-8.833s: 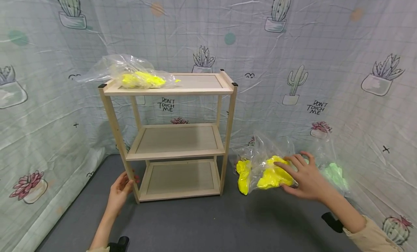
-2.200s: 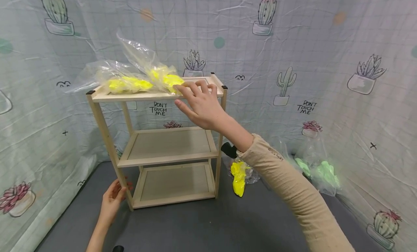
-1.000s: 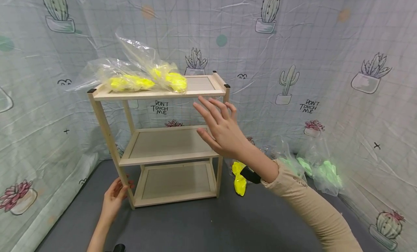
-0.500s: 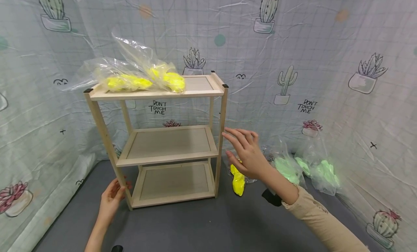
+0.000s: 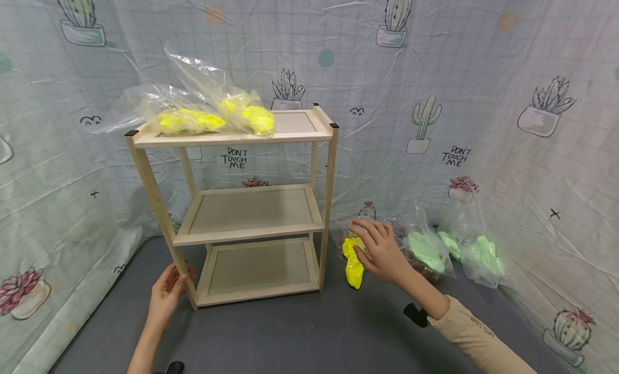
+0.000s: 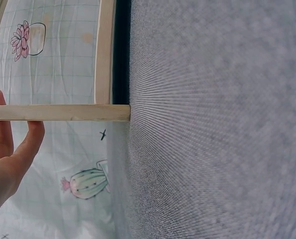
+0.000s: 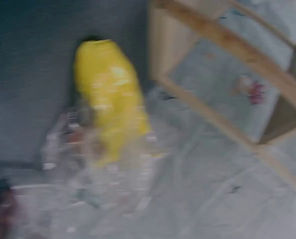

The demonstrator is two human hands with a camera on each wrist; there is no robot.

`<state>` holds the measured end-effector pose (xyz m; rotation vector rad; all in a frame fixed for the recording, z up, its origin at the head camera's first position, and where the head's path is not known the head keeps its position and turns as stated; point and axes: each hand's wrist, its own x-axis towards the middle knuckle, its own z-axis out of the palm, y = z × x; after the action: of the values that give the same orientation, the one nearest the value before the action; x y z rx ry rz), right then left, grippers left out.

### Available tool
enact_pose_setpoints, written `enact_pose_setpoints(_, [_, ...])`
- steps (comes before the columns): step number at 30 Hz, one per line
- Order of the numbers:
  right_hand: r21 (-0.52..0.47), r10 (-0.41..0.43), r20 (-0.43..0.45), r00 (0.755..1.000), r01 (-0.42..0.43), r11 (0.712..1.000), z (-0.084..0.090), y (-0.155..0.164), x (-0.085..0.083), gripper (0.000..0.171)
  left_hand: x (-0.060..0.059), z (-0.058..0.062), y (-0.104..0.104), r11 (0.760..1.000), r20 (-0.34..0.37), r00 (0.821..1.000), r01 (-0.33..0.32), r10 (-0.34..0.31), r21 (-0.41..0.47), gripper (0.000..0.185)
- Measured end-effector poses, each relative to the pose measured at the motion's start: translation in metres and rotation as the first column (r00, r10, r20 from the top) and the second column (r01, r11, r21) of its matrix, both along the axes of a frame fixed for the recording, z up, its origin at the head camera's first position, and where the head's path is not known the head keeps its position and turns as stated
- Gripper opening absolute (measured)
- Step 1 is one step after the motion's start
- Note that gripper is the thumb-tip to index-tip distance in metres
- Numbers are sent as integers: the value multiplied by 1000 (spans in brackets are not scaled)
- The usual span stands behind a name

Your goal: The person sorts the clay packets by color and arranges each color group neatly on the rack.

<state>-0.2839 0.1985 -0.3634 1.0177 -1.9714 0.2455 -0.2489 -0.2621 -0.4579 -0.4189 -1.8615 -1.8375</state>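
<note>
Right hand (image 5: pixel 379 254) comes down empty

The left hand (image 5: pixel 166 292) grips the front-left leg (image 5: pixel 156 202) of the pale-wood rack (image 5: pixel 251 210). The right hand, fingers loose, has dropped from the top shelf (image 5: pixel 297 124) towards a lumpy yellow bag (image 5: pixel 354 271) near the worktop's (image 5: pixel 290 350) back edge, suggesting the two crinkled plastic bags (image 5: pixel 258 120) at that shelf's left end are settled. Green bags (image 5: pixel 483 256) lie by the back-right corner.
</note>
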Motion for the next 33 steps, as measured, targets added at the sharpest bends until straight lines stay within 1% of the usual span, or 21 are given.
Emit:
enact_pose_setpoints(3, [37,-26,-14,1000,27,999,-16,9,-8,40,0,0,0,1000,4,1000,-8,8,-6,30])
enact_pose_setpoints(6, [84,-55,-6,998,55,995,-30,18,-14,41,1,0,0,999,12,999,-31,31,-33,31])
enact_pose_setpoints(10, [153,-85,24,996,81,985,-48,31,-24,44,1,-2,-1,998,20,999,-42,43,-43,31])
enact_pose_setpoints(13, [201,-122,73,990,105,974,-59,40,-32,35,0,-3,-1,999,19,999,-36,37,-32,31])
enact_pose_setpoints(14, [217,-143,97,985,119,969,-62,43,-34,35,0,-3,-1,999,18,999,-35,35,-29,31])
enact_pose_setpoints(16, [238,-188,152,970,148,960,-66,48,-39,43,-1,-2,-1,999,16,999,-38,38,-29,30])
enact_pose_setpoints(18, [258,-243,204,948,188,948,-69,51,-44,52,-1,-2,-1,999,16,999,-39,40,-26,31])
enact_pose_setpoints(21, [280,-318,255,913,245,928,-73,53,-51,55,0,-1,-1,999,18,999,-44,44,-26,31])
enact_pose_setpoints(23, [286,-350,273,896,272,919,-74,53,-55,56,0,0,-1,999,17,999,-43,43,-29,31])
enact_pose_setpoints(26, [286,-377,289,880,297,911,-76,53,-61,57,0,1,-1,998,21,999,-43,44,-37,31])
enact_pose_setpoints(31, [313,-432,301,850,340,887,-80,52,-70,61,0,1,0,998,22,999,-43,44,-46,32])
enact_pose_setpoints(33, [295,-419,297,858,335,895,-83,52,-74,62,0,0,0,998,22,999,-42,43,-50,32])
